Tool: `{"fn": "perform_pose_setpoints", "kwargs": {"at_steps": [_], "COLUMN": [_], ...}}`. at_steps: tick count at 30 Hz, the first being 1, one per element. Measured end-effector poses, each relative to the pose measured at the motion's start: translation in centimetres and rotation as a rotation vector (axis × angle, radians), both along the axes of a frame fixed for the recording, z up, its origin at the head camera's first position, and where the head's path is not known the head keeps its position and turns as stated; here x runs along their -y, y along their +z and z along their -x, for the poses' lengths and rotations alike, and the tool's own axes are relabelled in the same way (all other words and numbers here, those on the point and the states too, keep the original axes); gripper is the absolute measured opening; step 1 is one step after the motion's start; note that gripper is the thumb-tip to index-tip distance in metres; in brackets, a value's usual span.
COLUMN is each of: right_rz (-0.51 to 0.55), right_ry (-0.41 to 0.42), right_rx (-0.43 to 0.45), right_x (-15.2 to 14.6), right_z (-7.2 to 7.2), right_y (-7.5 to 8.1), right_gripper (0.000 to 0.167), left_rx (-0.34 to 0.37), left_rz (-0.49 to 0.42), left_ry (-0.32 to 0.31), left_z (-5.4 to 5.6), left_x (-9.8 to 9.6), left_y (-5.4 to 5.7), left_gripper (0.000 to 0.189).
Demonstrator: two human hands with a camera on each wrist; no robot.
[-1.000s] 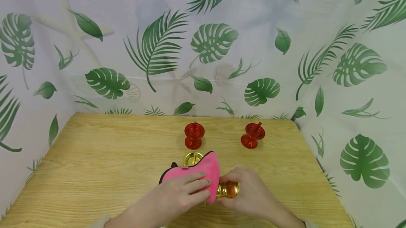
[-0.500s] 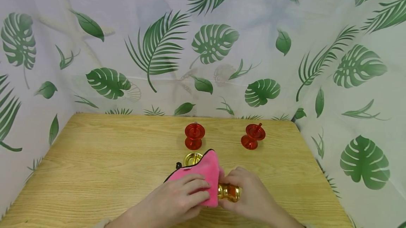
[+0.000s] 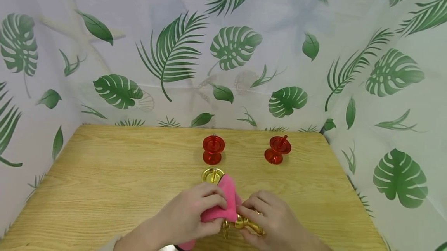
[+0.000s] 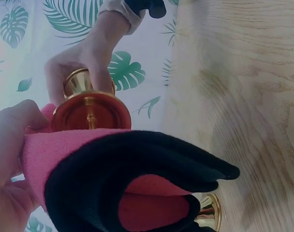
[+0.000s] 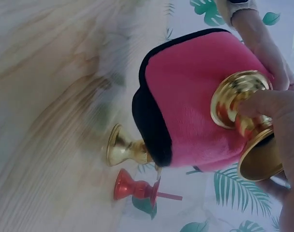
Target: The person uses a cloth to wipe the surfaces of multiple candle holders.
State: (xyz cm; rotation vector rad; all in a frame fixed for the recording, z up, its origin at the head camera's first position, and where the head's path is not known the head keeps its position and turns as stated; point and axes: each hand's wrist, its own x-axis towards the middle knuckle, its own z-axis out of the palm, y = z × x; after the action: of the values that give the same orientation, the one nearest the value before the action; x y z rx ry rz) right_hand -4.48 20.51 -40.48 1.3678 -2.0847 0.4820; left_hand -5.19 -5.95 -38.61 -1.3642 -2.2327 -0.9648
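Note:
My left hand grips a pink cloth with black edging, bunched against a gold candle holder. In the left wrist view the cloth folds over near the holder's round dish, which has a spike at its centre. The right hand holds this candle holder tilted on its side, thumb and fingers around its narrow waist in the right wrist view, where its hollow base faces the camera. Part of the dish is hidden by the cloth.
A second gold candle holder stands on the wooden table just beyond the cloth. Behind it are two red candle holders, one near the middle and one to the right. A leaf-patterned sheet hangs around the table's back and sides.
The cloth's spread-out part has dropped and bunched under my left hand. The held candle holder has turned so its far end points more toward me, and my right fingers have shifted on it.

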Motion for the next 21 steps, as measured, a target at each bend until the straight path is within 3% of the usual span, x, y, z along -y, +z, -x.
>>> {"fn": "perform_pose_setpoints", "kwargs": {"at_steps": [4,6,9,15,18,21], "right_rz": [0.006,0.005,0.010,0.062,0.083,0.085], "right_ry": [0.094,0.129,0.130,0.116,0.105,0.029], "right_rx": [-0.224,-0.265,-0.244,-0.057,0.123,0.330], "right_x": [0.3,0.4,0.6,0.6,0.5,0.3], "right_z": [0.5,0.6,0.5,0.4,0.1,-0.4], "right_y": [-0.2,-0.1,-0.1,-0.1,0.0,0.3], "right_gripper": [0.026,0.027,0.026,0.022,0.024,0.037], "left_rx": [0.112,0.165,0.182,0.126,0.080,0.052], "left_rz": [-0.010,-0.012,-0.011,-0.005,0.012,0.040], "left_ry": [0.006,0.005,-0.005,-0.017,-0.019,-0.024], "left_z": [0.4,0.5,0.5,0.2,-0.1,-0.3], "left_x": [0.1,0.2,0.3,0.4,0.4,0.4], "left_y": [-0.2,-0.3,-0.3,-0.1,0.1,0.4], "left_gripper": [0.021,0.020,0.018,0.017,0.019,0.020]}}
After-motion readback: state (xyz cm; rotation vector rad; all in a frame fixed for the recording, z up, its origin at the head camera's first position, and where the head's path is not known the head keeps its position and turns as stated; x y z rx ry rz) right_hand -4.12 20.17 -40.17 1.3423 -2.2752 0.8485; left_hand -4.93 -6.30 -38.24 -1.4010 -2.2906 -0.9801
